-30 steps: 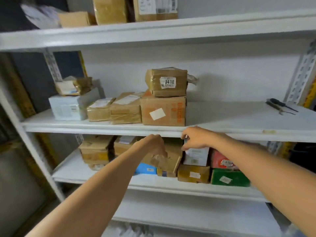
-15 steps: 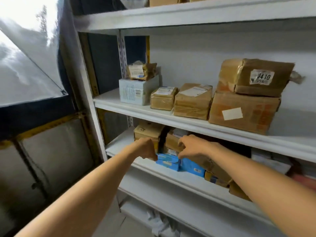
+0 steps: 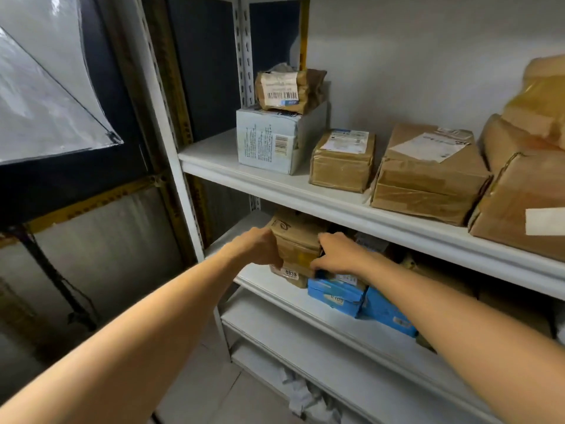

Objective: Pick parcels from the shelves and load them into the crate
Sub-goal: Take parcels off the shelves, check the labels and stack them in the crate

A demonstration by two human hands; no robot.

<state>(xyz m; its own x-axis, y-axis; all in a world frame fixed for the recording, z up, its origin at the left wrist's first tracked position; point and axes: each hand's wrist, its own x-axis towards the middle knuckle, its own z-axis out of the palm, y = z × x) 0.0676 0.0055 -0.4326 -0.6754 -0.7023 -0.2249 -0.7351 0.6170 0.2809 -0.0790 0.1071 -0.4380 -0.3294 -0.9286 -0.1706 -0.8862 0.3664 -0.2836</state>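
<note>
Picking step: left hand [image 3: 260, 247] and right hand [image 3: 339, 255] clamp their fingers on the brown parcel [image 3: 298, 240] on the lower shelf [image 3: 260, 280], which next needs lifting clear toward the unseen crate.

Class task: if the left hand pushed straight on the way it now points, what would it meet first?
The left hand is already against the brown parcel on the lower shelf; depth is hard to judge.

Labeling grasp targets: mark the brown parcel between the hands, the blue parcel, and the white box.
brown parcel [image 3: 298, 240], head view, front face
blue parcel [image 3: 333, 295], head view, front face
white box [image 3: 266, 142], head view, printed front
</note>
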